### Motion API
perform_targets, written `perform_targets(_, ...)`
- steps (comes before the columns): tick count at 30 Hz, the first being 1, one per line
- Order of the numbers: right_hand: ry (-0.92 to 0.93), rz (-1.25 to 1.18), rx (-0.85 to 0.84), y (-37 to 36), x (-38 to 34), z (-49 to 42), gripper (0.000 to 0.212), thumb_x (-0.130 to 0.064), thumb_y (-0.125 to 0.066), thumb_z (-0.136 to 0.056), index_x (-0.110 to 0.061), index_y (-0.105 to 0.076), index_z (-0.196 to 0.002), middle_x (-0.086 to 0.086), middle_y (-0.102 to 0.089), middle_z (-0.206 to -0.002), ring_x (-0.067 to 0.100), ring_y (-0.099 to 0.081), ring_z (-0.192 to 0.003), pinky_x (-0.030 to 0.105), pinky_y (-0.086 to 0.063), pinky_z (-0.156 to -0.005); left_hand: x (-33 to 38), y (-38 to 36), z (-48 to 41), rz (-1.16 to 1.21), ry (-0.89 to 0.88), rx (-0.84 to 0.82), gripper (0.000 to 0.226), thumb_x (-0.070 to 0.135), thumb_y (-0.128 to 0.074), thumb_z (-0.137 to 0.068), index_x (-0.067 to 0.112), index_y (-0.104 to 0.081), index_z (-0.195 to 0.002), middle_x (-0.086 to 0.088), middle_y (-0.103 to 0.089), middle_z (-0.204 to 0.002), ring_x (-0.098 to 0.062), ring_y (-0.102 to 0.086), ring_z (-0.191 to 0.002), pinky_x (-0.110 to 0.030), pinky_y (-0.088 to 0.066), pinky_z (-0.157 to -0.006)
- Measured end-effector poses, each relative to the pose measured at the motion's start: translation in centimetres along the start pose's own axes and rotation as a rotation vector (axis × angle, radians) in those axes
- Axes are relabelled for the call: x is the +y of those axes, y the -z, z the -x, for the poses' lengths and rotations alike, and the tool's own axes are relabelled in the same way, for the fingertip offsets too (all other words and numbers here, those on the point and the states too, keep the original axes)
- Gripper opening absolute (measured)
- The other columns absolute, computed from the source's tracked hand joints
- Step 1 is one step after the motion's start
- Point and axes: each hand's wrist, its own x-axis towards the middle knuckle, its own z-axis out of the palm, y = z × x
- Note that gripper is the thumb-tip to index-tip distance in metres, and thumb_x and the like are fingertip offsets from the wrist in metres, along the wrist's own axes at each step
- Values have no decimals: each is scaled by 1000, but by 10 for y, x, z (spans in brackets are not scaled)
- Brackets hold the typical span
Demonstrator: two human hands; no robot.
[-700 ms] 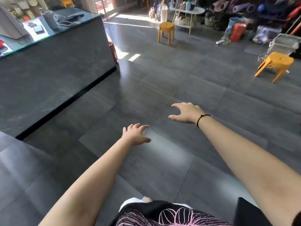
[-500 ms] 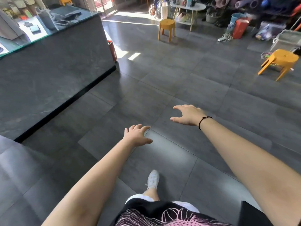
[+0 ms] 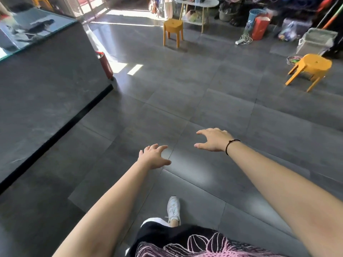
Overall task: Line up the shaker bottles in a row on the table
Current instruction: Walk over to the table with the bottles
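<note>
Presently, nearest the camera at 6 o'clock, a white shoe (image 3: 173,208) is planted on the grey tiled floor (image 3: 204,101), below a dark patterned garment. Both arms reach forward over bare tiles. Left hand (image 3: 153,156) hangs at centre with fingers (image 3: 159,148) spread wide and empty. Right hand (image 3: 213,139), at 1 o'clock of the left and wearing a black wrist cord (image 3: 232,145), is likewise spread and holds nothing.

At 9 to 10 o'clock stands a dark counter (image 3: 46,86) with a glass top; a red cylinder (image 3: 104,64) sits at its far corner. Further out are a yellow stool (image 3: 173,30) at 12 o'clock and a second yellow stool (image 3: 311,69) at 2 o'clock. Beyond, a white worktop (image 3: 207,3) stands at 12 to 1 o'clock among floor clutter.

No shaker bottle can be identified with certainty; items on the white worktop are too blurred to name.

Risks, as judged: the floor is glossy and sunlit, so a slip mid-stride is possible. A loose cable (image 3: 245,38) and the stools near the worktop could catch a foot. Motion blur suggests a brisk approach, and a fast reach could topple bottles.
</note>
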Motion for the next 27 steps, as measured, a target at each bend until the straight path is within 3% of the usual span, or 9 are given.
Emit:
perform_targets(7, -45, -100, 50, 65, 35, -102, 64, -57, -52, -85, -34, -35, -142, 1, -46, -143, 26, -41, -131, 43, -37, -103, 32, 92, -109, -28, -38, -32, 73, 45, -61, -102, 41, -27, -166, 0, -16, -179, -29, -21, -163, -50, -23, -132)
perform_targets(12, -72, -123, 42, 104, 75, -180, 64, -57, -53, -85, -34, -35, -142, 0, -44, -145, 25, -41, -132, 42, -36, -103, 79, 142, -186, -89, -119, -89, 74, 46, -61, -103, 41, -25, -167, 0, -15, -180, -31, -18, -164, -51, -23, -134)
perform_targets(19, -43, -113, 66, 208, 141, -359, 66, -58, -51, -86, -32, -34, -143, 2, -43, -146, 27, -39, -133, 45, -36, -105, 153, 246, -351, -103, -127, -56, 73, 47, -62, -102, 40, -28, -166, -2, -25, -177, -31, -24, -162, -52, -24, -132)
perform_targets(24, -30, -82, -3, 293, 181, -469, 64, -62, -41, -89, -32, -32, -145, 2, -40, -149, 27, -35, -137, 43, -32, -108, 197, 326, -446, -83, -64, -115, 71, 50, -60, -102, 41, -29, -165, -3, -35, -174, -31, -33, -160, -48, -30, -132)
perform_targets(27, -8, -22, 1, 335, 198, -528, 64, -65, -28, -92, -31, -33, -145, 0, -36, -153, 25, -28, -141, 44, -24, -113, 216, 362, -499, -98, -45, -46, 68, 55, -53, -104, 38, -30, -166, -6, -29, -177, -30, -22, -165, -49, -21, -134)
